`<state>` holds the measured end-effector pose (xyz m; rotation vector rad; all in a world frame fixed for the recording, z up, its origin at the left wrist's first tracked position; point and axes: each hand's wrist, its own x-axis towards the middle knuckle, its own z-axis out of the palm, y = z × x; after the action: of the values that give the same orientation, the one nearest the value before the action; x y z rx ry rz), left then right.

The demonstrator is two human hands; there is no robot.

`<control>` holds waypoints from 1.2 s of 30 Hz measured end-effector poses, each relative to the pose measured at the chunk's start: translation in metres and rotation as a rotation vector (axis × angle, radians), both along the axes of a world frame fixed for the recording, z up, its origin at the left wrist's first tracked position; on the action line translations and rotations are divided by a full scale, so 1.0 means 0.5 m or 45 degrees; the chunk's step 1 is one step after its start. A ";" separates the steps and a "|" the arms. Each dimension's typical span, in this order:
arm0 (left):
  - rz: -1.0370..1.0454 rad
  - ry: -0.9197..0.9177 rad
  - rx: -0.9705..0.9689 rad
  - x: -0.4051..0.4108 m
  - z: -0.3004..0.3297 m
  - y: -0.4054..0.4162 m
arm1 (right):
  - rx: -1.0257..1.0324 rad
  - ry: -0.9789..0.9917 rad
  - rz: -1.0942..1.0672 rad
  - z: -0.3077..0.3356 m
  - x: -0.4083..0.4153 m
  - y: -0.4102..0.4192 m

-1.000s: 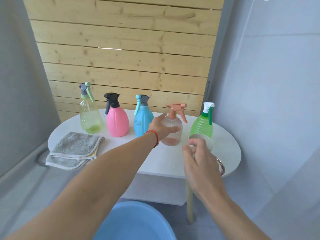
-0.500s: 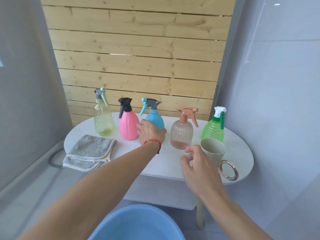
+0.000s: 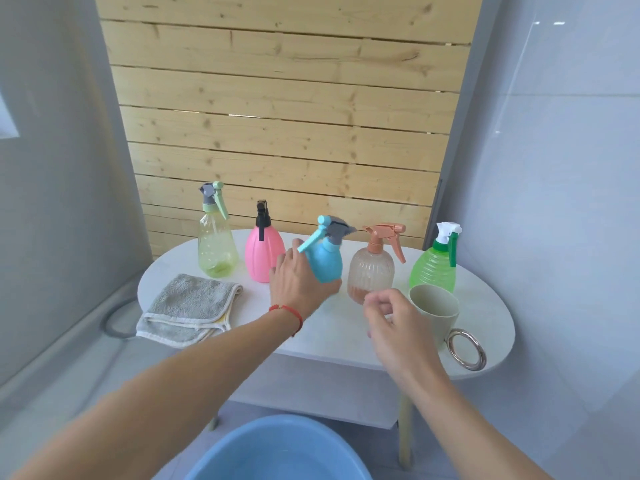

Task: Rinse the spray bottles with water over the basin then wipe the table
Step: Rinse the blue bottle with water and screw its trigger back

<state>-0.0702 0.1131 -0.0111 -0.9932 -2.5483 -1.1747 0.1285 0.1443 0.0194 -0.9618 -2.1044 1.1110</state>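
On the bench (image 3: 194, 258), the left hand (image 3: 298, 282) now has its grip clamped on the blue bottle (image 3: 325, 259), which half a second ago stood upright and is now tipped and lifting from its row. The right hand (image 3: 398, 327) hovers loosely curled, holding nothing, beside the cup (image 3: 434, 308). Rinsing over the basin (image 3: 277, 452) looks about to begin.

Back wall is horizontal pale pine planks (image 3: 284, 109), knotty, thin gaps between boards — flanked by smooth grey panels left (image 3: 52, 168) and right (image 3: 561, 168), the right one glossy with small light reflections near the top. White oval table (image 3: 485, 344) on light wooden legs (image 3: 405, 434), with a lower shelf (image 3: 311, 393) beneath. Grey floor (image 3: 52, 420) with a raised ledge along the left wall; soft, even daylight.
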 end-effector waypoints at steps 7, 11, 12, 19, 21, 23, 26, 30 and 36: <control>-0.092 0.972 -0.203 0.028 0.024 -0.200 | -1.102 0.225 0.312 0.079 -0.016 -0.037; -0.079 1.272 -0.365 0.043 0.038 -0.300 | -0.970 0.037 0.427 0.043 -0.040 -0.073; -0.091 1.300 -0.407 0.045 0.040 -0.316 | -0.953 0.016 0.444 0.032 -0.046 -0.081; -0.135 0.755 -0.503 0.032 0.021 -0.389 | -0.053 -0.029 0.672 0.001 -0.059 -0.099; -0.144 0.671 -0.487 0.027 0.019 -0.400 | -0.206 0.065 0.713 0.010 -0.063 -0.109; -0.142 0.696 -0.475 0.024 0.017 -0.407 | -0.478 0.197 0.658 0.007 -0.075 -0.120; -0.148 0.759 -0.474 0.032 0.020 -0.406 | -0.334 0.370 0.486 0.004 -0.091 -0.128; -0.144 0.665 -0.478 0.031 0.018 -0.409 | -0.507 0.360 0.501 0.011 -0.102 -0.125; -0.033 0.592 -0.501 0.010 0.012 -0.418 | -0.795 0.174 0.743 0.020 -0.092 -0.130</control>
<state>-0.0653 -0.0959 -0.0051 -1.2107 -2.4179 -0.3758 0.0825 0.0793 0.0294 -0.4842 -2.0034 2.1448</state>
